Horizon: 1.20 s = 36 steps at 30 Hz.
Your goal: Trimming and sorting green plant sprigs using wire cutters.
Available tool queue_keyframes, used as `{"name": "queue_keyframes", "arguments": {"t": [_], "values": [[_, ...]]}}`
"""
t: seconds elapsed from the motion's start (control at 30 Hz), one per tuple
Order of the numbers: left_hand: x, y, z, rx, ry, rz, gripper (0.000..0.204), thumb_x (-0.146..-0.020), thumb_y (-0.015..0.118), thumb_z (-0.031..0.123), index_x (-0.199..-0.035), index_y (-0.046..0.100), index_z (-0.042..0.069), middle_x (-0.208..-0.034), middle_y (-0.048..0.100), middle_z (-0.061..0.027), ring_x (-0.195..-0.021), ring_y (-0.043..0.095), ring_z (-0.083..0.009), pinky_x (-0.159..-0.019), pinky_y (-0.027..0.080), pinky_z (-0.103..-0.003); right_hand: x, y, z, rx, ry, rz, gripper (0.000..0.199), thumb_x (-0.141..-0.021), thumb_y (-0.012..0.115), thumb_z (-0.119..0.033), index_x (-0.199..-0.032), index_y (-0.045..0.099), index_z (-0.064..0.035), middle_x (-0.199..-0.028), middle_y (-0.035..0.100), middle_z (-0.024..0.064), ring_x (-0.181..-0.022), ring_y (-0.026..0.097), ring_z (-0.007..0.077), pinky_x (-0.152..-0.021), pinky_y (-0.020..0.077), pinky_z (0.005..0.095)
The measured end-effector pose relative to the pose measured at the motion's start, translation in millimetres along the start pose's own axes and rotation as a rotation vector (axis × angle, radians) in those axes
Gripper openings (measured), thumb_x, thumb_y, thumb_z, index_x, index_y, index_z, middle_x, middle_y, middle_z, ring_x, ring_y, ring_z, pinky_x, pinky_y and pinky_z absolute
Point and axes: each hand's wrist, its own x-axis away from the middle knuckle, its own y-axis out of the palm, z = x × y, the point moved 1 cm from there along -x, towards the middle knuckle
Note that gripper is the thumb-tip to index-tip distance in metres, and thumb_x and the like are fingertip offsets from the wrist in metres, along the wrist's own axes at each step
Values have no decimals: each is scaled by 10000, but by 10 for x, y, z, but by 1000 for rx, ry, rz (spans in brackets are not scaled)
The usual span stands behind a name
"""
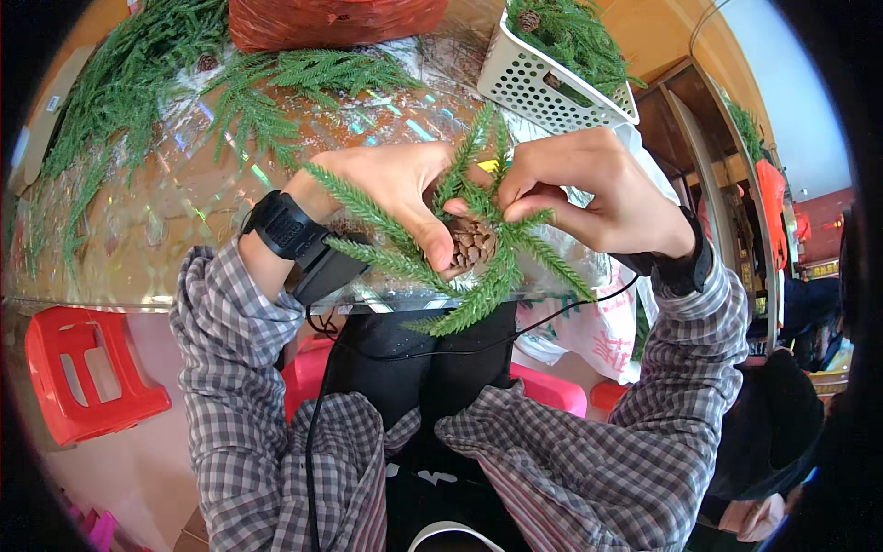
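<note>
A brown pine cone (473, 245) sits amid green artificial pine sprigs (489, 293) that fan out on all sides, held above the table's near edge. My left hand (400, 189) is closed round the cone, its thumb pressed against the cone's left side. On the far right of the cone, my right hand (589, 189) pinches at the base of a sprig. Its fingertips are together, and the exact spot they grip is partly hidden. Part of the cone lies behind the greenery and my left fingers.
The table (120, 248) has a clear, shiny cover with white bits. Loose pine branches (147, 83) lie at the far left, beside a red plastic bag (331, 23). A white perforated basket (552, 87) holds greenery and cones. A black cable (405, 355) crosses my lap. A red stool (87, 373) stands left.
</note>
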Motion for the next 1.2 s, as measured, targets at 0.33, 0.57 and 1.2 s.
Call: {"name": "queue_keyframes", "arguments": {"t": [0.33,0.57,1.2], "values": [[-54,14,60,-91,109,112,527,-590,835,266,-900,469,48,-760,429,51,-701,457,-62,-614,393,-221,4,16,108,11,121,81,58,-745,578,-18,-767,554,30,-678,564,97,-622,561,257,-567,420,315],[-186,-59,214,-945,93,542,329,-680,726,196,-799,503,-15,-646,568,-121,-637,592,-259,-578,440,-358,-108,-99,378,273,183,281,77,-729,565,-33,-783,558,21,-686,557,110,-651,546,292,-565,419,324],[-114,-136,415,-2213,70,1022,141,-687,564,31,-807,490,34,-743,506,-86,-739,526,-216,-635,428,-316,-699,-62,694,-409,427,727,195,-753,542,-81,-617,578,54,-567,562,190,-506,538,293,-490,406,374]]}}
